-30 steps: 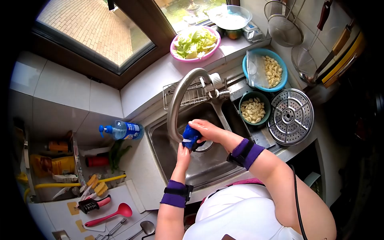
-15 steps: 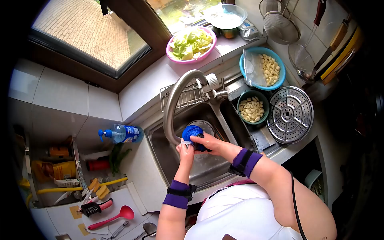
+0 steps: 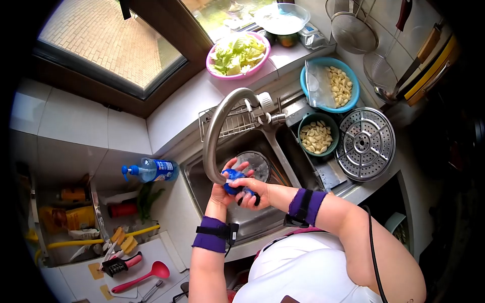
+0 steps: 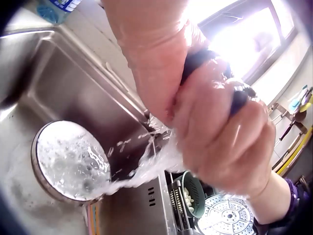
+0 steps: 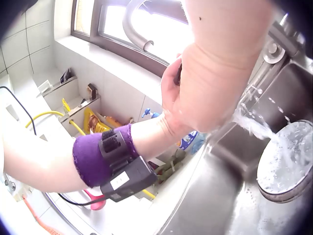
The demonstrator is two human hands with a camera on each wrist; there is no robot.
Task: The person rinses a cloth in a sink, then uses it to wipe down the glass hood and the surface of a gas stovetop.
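Under the arched faucet [image 3: 214,126], both hands work on a crumpled blue-and-black wet cloth-like thing [image 3: 233,175]. My left hand [image 3: 219,194] holds it from the left, several fingers spread upward past it. With thumb and fingers my right hand [image 3: 255,190] grips it from the other side. In the left wrist view the right hand [image 4: 220,132] curls tightly against the left hand [image 4: 151,68], and dark bits of the thing show between them. Water streams off the hands into a round bowl [image 4: 73,161] of foamy water in the steel sink [image 4: 73,78].
A green basket [image 3: 317,144] and a blue basin [image 3: 357,91], both with peeled garlic cloves, stand right of the sink beside a perforated steamer plate [image 3: 365,145]. A soap bottle [image 3: 157,170] stands left. Leaves fill a pink basin [image 3: 237,55] on the sill.
The blue thing has been turned and squeezed smaller between the hands. The left hand has come round with its fingers upward, and the bowl in the sink shows more.
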